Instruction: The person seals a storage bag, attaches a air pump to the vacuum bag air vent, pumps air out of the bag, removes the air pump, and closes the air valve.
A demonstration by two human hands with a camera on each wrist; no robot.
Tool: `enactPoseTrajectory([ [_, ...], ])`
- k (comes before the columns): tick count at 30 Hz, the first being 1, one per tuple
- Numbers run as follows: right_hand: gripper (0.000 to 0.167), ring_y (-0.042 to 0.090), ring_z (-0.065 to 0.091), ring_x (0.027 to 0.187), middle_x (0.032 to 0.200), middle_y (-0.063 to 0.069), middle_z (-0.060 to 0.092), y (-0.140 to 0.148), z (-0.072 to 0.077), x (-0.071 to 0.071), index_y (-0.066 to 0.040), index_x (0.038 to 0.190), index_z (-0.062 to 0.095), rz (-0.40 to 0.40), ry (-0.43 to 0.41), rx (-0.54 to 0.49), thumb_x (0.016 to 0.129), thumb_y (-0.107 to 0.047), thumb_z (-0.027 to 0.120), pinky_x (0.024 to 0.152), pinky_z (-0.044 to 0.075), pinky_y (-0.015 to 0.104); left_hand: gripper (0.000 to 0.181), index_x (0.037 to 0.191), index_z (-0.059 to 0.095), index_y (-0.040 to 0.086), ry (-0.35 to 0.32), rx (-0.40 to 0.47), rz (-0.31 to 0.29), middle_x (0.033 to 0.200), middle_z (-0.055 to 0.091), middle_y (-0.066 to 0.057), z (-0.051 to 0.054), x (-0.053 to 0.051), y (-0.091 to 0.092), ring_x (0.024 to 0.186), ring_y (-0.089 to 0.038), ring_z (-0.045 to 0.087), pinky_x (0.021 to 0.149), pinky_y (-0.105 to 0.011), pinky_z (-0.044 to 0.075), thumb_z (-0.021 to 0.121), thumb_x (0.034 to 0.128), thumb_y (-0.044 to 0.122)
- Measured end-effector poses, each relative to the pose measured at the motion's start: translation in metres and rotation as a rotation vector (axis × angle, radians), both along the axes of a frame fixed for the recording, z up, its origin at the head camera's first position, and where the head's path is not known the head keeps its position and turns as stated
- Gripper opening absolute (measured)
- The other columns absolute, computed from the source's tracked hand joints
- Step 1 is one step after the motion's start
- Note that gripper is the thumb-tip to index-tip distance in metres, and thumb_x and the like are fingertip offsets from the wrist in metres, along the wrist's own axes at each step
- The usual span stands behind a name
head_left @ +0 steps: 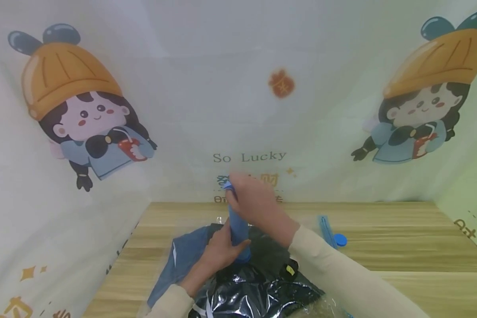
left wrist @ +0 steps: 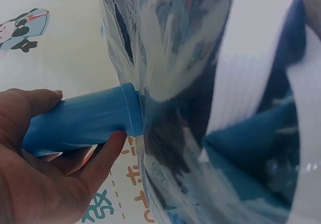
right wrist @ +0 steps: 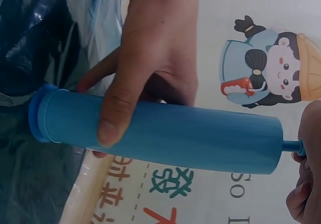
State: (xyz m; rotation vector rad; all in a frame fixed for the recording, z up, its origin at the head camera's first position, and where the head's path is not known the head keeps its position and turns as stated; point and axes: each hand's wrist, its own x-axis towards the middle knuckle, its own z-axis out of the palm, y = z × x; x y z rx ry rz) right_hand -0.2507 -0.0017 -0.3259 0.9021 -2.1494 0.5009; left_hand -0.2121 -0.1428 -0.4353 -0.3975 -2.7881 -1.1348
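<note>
A blue hand pump (head_left: 238, 227) stands nearly upright on a clear plastic storage bag (right wrist: 83, 43) packed with dark and blue cloth (head_left: 191, 251). Round the pump's barrel, low down near its wide base, my left hand (head_left: 222, 245) curls its thumb and fingers. Above it, my right hand (head_left: 258, 198) grips the handle at the top. In the right wrist view a short stretch of thin rod (right wrist: 292, 146) shows between barrel and handle. The left wrist view has the pump's rimmed end (left wrist: 131, 108) against the bag's surface.
To the right of the bag, a round blue cap (head_left: 340, 240) lies on the wood-grain table (head_left: 397, 247) beside a blue strip (head_left: 327, 232). A small black piece with a yellow mark (head_left: 289, 269) shows on the bag. Behind hangs a printed pale cloth (head_left: 206, 88).
</note>
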Motion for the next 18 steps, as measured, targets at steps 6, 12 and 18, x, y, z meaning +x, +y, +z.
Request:
enactPoseTrajectory([
  [6,0.026,0.011,0.026,0.045,0.06,-0.004,0.034,0.002,-0.006,0.0,-0.017,0.077,0.039,0.034,0.009,-0.018,0.094,-0.009,0.057,0.039,0.02,0.024,0.086,0.16,0.021,0.003,-0.011,-0.004,-0.006,0.133,0.059,-0.026,-0.002,-0.001,0.001,0.113,-0.046,0.062,0.087,-0.057,0.054,0.072,0.0965,0.029],
  [12,0.026,0.011,0.027,0.045,0.06,-0.005,0.034,0.002,-0.005,0.0,-0.016,0.076,0.04,0.046,0.004,-0.027,0.093,-0.008,0.058,0.039,0.022,0.024,0.086,0.16,0.021,0.002,-0.012,-0.009,-0.012,0.133,0.059,-0.026,-0.002,-0.001,0.001,0.113,-0.046,0.063,0.087,-0.057,0.054,0.072,0.0969,0.029],
  [18,0.027,0.012,0.033,0.048,0.061,-0.004,0.037,0.001,0.008,0.0,-0.015,0.076,0.041,0.058,0.016,-0.011,0.095,-0.007,0.059,0.042,0.027,0.025,0.084,0.158,0.026,0.001,-0.013,-0.017,0.008,0.13,0.061,-0.027,0.0,0.0,0.0,0.113,-0.046,0.062,0.085,-0.059,0.053,0.073,0.0956,0.031],
])
